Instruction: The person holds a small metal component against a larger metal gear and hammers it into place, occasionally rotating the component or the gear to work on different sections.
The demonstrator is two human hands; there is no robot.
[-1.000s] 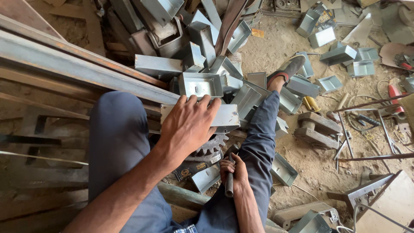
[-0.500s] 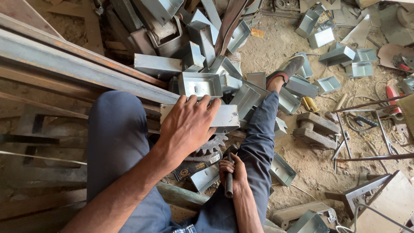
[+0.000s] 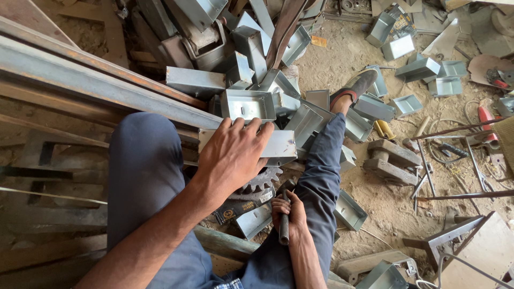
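My left hand (image 3: 233,155) lies flat, fingers spread, on a grey sheet-metal box piece (image 3: 278,145) that rests across my lap area between my knees. My right hand (image 3: 289,217) is closed around the dark handle of a hammer-like tool (image 3: 284,227), held low between my legs. The tool's head is hidden near a rusty toothed gear (image 3: 261,179) under the box piece. My legs in blue trousers (image 3: 144,176) frame both hands.
A pile of several grey metal boxes (image 3: 249,104) lies just beyond my hands. Long steel beams (image 3: 80,80) run along the left. More boxes (image 3: 417,69), rods (image 3: 455,195), a metal block (image 3: 391,158) and scrap lie on the sandy floor to the right.
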